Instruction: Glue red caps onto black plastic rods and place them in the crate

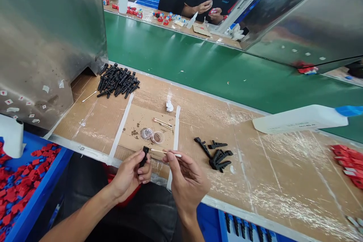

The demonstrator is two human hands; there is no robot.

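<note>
Near the table's front edge, my left hand (131,176) grips a small black plastic part (145,155) by its lower end. My right hand (188,181) pinches a cotton swab (164,152), whose far tip is at the black part's top; whether they touch I cannot tell. Just beyond my hands are two small round cups (157,137) on a cardboard piece (141,115), with more swabs (163,124) beside them. A pile of black parts (117,80) lies at the back left. Several more black parts (218,159) lie right of my right hand.
A white bottle with a blue cap (300,119) lies on the right. Red parts (350,164) are at the far right, and a blue bin (27,181) of red and blue pieces stands lower left. Beyond the green belt (176,56), other people handle small items.
</note>
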